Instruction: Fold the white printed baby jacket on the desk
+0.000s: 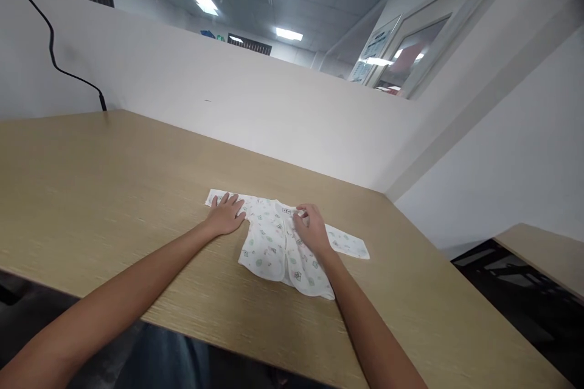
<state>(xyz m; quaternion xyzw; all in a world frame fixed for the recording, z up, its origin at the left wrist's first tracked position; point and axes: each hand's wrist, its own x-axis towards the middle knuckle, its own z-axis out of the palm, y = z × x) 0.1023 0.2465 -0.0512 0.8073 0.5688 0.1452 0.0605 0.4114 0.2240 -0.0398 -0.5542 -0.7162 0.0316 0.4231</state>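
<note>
White partition [255,115] behind a wood-grain table [137,164]

Printed baby jacket [264,243] lies spread on the table, front up. The left hand [227,214] has a wide grip, flat over one sleeve [215,192]; the right hand [311,228] curls by the neckline [286,211], pinching or not, I cannot tell. Likely light, soft, limp: best held at shoulders or hem.

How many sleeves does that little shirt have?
2: one sleeve is partly under the left hand; the other sleeve sticks out past the right hand.
</note>
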